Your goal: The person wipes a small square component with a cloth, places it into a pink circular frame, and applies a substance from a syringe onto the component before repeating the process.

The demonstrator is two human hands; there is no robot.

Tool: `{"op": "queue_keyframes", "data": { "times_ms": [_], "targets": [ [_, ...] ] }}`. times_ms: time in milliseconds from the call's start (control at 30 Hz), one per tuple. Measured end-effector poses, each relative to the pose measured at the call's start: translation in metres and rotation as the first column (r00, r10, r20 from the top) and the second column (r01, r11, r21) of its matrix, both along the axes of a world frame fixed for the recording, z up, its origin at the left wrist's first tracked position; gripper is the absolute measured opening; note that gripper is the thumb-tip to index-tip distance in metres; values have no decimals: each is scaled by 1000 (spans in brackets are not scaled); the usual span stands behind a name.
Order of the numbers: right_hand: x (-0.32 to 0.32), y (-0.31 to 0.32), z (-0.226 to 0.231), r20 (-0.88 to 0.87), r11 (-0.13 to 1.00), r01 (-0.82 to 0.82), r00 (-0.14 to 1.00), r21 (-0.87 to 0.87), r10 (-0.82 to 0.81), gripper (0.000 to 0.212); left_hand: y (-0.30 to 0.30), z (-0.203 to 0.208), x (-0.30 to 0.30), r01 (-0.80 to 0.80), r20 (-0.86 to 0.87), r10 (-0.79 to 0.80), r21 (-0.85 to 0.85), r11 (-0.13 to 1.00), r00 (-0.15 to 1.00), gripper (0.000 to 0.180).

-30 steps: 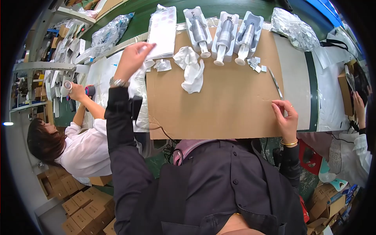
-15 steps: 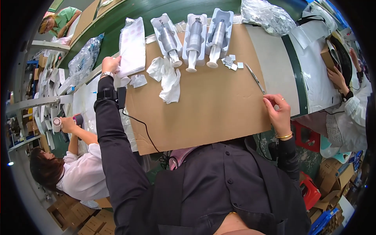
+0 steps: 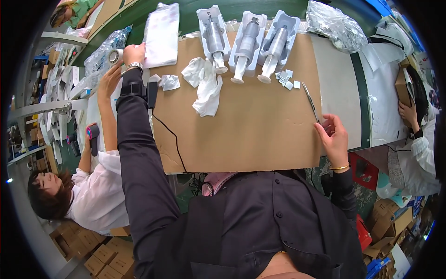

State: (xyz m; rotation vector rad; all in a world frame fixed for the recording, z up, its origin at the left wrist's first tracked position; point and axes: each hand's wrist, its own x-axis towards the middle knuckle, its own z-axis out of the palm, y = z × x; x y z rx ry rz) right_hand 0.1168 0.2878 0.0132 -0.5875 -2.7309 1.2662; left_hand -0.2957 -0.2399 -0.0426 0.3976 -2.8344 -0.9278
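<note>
Left hand (image 3: 134, 55) at the edge of white plastic sheeting (image 3: 161, 35), its grip unclear, right hand (image 3: 335, 137) half-curled beside a slim tool (image 3: 310, 100), hold indistinct, brown cardboard (image 3: 251, 135) between.

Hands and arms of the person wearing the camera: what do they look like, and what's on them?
Both hands are bare, without gloves. Long black sleeves cover the arms. Above the left hand sit a silver-coloured metal band, then a black strap with a small black box and thin black cable. The right hand has a gold-coloured bangle at its wrist.
</note>
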Motion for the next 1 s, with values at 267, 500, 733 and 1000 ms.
{"op": "queue_keyframes", "data": {
  "times_ms": [267, 500, 733, 1000],
  "targets": [
    [-4, -3, -17, -67, 995, -33, 997, 91, 40, 24, -98, 5, -32, 68, -201, -177, -457, 887, 963, 43],
    [-4, 2, -13, -213, 952, 16, 976, 307, 52, 16, 37, 85, 158, 255, -125, -278, -173, 951, 952, 36],
    [-4, -6, -19, -205, 948, -170, 952, 267, 228, 14, 14, 27, 321, 145, 61, -132, -459, 876, 989, 50],
    [-86, 71, -8, -348, 958, -50, 925, 283, 151, 40, 29, 12, 367, 50, -34, -60, -249, 967, 998, 48]
  ]
}}
